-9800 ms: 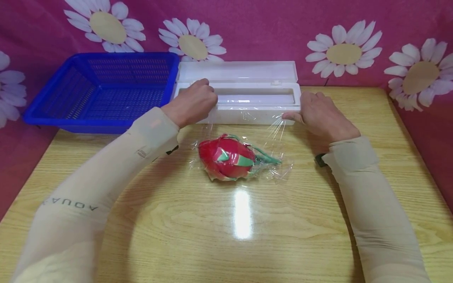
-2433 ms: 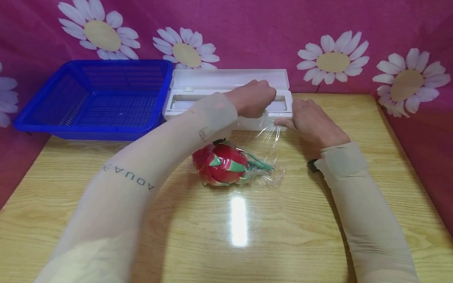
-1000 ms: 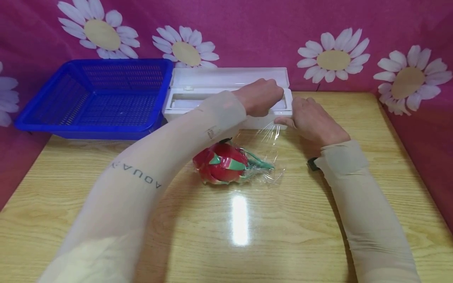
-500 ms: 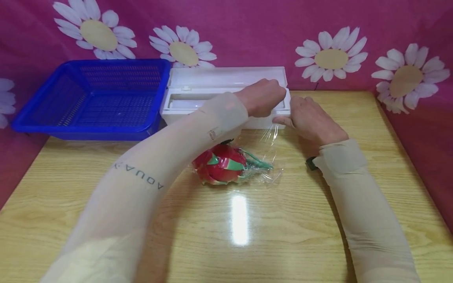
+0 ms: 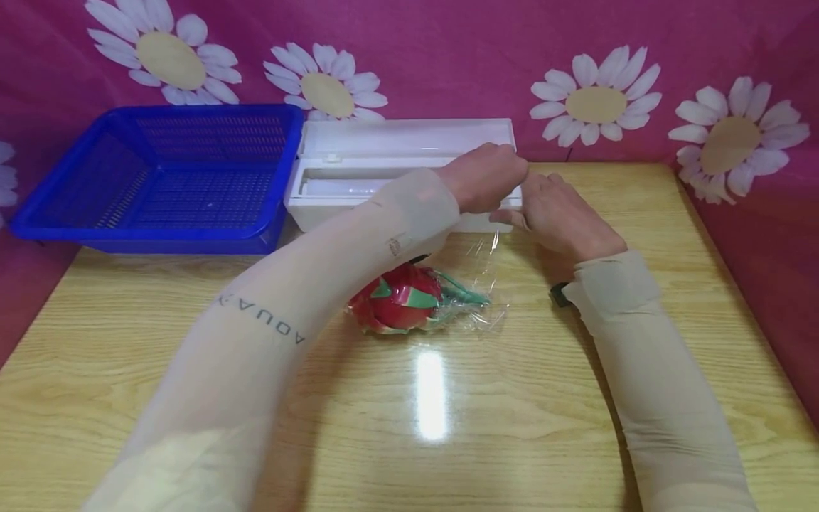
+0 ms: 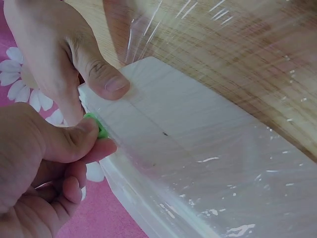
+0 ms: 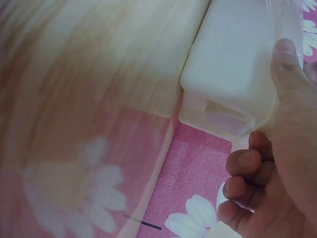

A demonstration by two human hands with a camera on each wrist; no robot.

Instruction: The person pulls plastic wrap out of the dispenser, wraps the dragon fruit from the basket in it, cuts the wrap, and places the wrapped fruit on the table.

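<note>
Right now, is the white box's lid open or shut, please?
Open: the lid stands back behind the white box, leaving the roll inside visible.

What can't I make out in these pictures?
Part of the red fruit: head view, behind the left sleeve.
Right end of the roll in the box: head view, behind the left hand.
Full shape of the green piece: left wrist view, mostly covered by that hand.
Clear film's full outline: head view, too transparent and partly behind that sleeve.
Small mark on that sleeve: head view, too small to read.
</note>
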